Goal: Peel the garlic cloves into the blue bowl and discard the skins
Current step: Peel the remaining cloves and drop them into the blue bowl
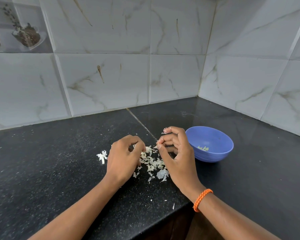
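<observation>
Black speckled stone makes up the countertop (50,161), which runs into a corner of pale marbled wall tiles (111,78). A person stands over it with both bare forearms reaching in from the near edge. Between the hands lies a loose heap of papery garlic skins (152,164), white and curled, with a separate little tuft of skin (102,156) just left of the left hand and a few flakes scattered nearer the counter's edge.

Left hand (123,158) — its fingers curl down into the far-left side of the heap, tips among the skins; whether they pinch anything I cannot tell. Right hand (176,153) hovers just right of the heap with fingers bent, its thumb and forefinger pinched on a small scrap of skin, and another scrap clings to a raised fingertip. An orange braided band (202,200) circles that wrist.

Just right of the right hand sits the blue bowl (220,154), upright on the stone, with a few pale peeled cloves (203,148) lying at its bottom.
</observation>
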The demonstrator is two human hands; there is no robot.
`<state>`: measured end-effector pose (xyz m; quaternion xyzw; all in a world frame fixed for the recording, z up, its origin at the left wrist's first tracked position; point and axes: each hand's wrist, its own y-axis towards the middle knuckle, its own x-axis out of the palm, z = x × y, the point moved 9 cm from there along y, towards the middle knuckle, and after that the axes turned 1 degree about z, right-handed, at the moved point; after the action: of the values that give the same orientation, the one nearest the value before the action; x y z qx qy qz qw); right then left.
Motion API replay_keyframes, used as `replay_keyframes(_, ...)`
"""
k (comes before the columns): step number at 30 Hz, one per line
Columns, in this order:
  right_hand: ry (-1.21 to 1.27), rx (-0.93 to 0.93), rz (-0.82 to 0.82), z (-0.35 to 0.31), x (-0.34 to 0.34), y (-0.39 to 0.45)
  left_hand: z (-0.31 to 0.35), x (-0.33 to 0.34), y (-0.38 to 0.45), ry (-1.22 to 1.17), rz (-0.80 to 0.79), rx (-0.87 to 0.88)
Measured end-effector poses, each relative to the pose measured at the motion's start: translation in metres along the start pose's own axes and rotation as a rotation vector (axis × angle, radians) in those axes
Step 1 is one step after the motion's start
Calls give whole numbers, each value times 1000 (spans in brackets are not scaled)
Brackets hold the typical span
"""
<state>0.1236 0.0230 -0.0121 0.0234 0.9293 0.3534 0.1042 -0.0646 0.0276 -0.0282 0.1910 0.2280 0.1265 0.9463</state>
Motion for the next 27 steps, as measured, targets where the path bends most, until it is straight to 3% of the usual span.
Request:
replay_keyframes(5, 6, 6, 3, 0, -1, 1, -4, -1, 4, 40, 41, 73)
replay_keyframes(9, 24, 17, -4, 1, -1, 1, -10, 1, 5, 52, 19, 24)
replay_keyframes(17, 53, 40, -7, 4, 2, 2, -1, 14, -1, -217, -117, -52)
replay_keyframes(27, 43, 32, -16, 0, 2, 1, -6, 17, -1, -218, -133, -49)
